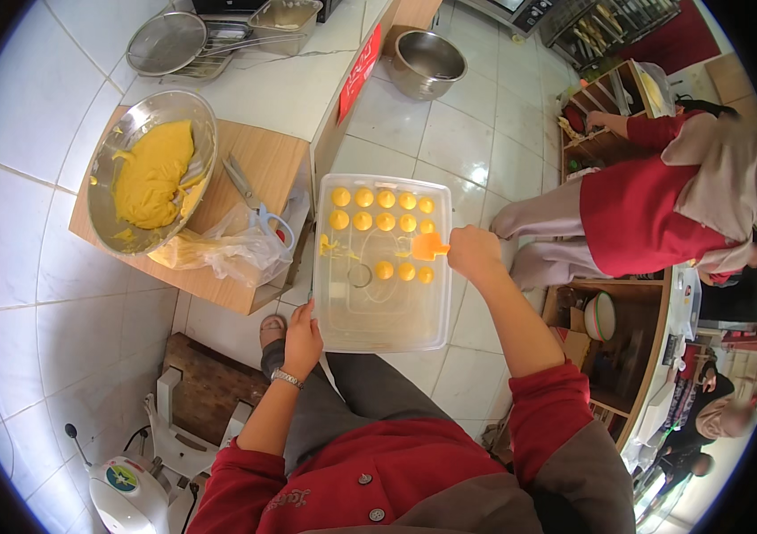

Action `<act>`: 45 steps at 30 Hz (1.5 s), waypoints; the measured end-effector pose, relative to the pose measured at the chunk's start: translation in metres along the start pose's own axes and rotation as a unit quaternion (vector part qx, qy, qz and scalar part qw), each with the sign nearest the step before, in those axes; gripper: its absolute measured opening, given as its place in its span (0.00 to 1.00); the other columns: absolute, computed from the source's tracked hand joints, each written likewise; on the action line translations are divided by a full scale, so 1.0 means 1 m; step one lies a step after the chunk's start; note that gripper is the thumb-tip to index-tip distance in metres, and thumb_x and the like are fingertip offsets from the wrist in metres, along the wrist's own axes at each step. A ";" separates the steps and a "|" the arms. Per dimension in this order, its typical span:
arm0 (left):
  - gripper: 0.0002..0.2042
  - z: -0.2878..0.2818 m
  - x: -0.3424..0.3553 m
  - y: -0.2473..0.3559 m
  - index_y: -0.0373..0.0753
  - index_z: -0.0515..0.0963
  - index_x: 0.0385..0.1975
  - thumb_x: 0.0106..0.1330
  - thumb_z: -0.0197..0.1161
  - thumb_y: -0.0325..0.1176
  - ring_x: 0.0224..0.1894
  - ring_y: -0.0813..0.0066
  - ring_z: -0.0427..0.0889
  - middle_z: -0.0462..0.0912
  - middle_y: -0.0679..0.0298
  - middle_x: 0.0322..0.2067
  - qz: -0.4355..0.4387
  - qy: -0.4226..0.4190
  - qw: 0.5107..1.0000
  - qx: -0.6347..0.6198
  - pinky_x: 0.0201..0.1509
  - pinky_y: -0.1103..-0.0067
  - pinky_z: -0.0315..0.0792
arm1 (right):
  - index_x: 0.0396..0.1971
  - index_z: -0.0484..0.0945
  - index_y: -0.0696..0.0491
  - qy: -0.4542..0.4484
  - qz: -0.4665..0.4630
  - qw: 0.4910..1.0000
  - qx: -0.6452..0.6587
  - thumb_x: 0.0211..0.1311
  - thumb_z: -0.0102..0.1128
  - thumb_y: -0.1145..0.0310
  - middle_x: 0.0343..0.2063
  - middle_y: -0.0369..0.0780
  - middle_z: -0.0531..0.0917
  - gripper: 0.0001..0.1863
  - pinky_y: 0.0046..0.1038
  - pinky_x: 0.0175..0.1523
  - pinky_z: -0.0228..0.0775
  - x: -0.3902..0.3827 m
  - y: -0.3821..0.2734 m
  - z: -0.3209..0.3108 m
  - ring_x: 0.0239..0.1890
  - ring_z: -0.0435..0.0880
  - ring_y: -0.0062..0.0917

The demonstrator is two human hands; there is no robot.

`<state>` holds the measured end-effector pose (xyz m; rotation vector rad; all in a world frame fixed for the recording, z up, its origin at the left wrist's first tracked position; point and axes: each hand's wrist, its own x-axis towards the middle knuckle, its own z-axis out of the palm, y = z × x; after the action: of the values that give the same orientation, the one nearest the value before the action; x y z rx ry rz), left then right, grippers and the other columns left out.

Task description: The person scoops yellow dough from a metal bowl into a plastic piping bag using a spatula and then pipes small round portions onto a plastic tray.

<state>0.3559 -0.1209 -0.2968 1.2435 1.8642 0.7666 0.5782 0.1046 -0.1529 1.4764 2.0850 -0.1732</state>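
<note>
Far to my left a steel mixing bowl (152, 173) sits tilted on a small wooden table (258, 169), with a mound of yellow dough (151, 173) inside it. Just beside the bowl, on the same table, lie a crumpled clear plastic bag (227, 249) and a pair of scissors (249, 191) with pale handles. My left hand (301, 343) is closed on the near left corner of a clear rectangular plastic tray (383, 307), thumb on top of the rim, holding it level over the tiled floor (459, 142). Inside the tray, yellow dough balls (385, 220) stand in neat rows across the far end, with a shorter row nearer the middle, none of them touching. My right hand (475, 254) is curled tight around an orange scraper (429, 247), whose flat blade hangs over the tray's right side, close to the shorter row. Further right, another person in a red top (637, 214) bends toward wooden shelves (614, 107).
</note>
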 end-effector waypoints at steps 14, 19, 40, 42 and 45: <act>0.21 0.003 -0.001 -0.004 0.30 0.64 0.53 0.58 0.48 0.20 0.49 0.48 0.70 0.70 0.46 0.48 0.013 0.014 1.000 -0.006 0.52 0.67 0.66 | 0.33 0.78 0.54 -0.053 0.021 0.997 0.045 0.48 0.52 0.71 0.34 0.42 0.81 0.11 0.32 0.39 0.73 0.005 0.001 -0.004 0.38 0.81 0.33; 0.21 0.003 -0.001 -0.001 0.30 0.64 0.53 0.58 0.48 0.20 0.49 0.48 0.70 0.69 0.46 0.48 0.008 0.009 1.000 -0.015 0.53 0.67 0.65 | 0.31 0.79 0.52 -0.028 0.006 0.997 0.066 0.50 0.51 0.69 0.31 0.42 0.81 0.10 0.32 0.38 0.73 0.005 -0.005 0.010 0.34 0.81 0.34; 0.21 0.001 -0.002 0.002 0.31 0.63 0.55 0.59 0.47 0.21 0.50 0.49 0.69 0.69 0.46 0.49 0.013 0.010 1.000 0.001 0.53 0.68 0.65 | 0.33 0.79 0.53 -0.020 0.031 0.992 0.120 0.52 0.52 0.65 0.33 0.43 0.81 0.12 0.34 0.38 0.73 0.014 0.001 0.026 0.36 0.81 0.36; 0.21 0.001 -0.002 0.002 0.31 0.62 0.55 0.59 0.47 0.21 0.50 0.49 0.69 0.68 0.46 0.49 0.019 0.014 1.000 0.008 0.53 0.68 0.65 | 0.33 0.79 0.53 -0.016 0.026 0.992 0.126 0.52 0.52 0.65 0.33 0.43 0.81 0.12 0.34 0.38 0.73 0.017 -0.006 0.022 0.36 0.81 0.36; 0.21 0.001 -0.003 0.001 0.31 0.62 0.55 0.59 0.47 0.21 0.50 0.49 0.69 0.69 0.45 0.49 0.030 0.019 0.999 0.008 0.53 0.67 0.65 | 0.31 0.79 0.54 -0.021 0.012 0.992 0.124 0.51 0.52 0.66 0.32 0.42 0.81 0.11 0.34 0.38 0.73 0.022 -0.022 0.013 0.36 0.81 0.35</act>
<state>0.3579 -0.1232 -0.2963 1.3079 1.8738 0.8127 0.5584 0.1092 -0.1800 1.6238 2.0692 -0.4658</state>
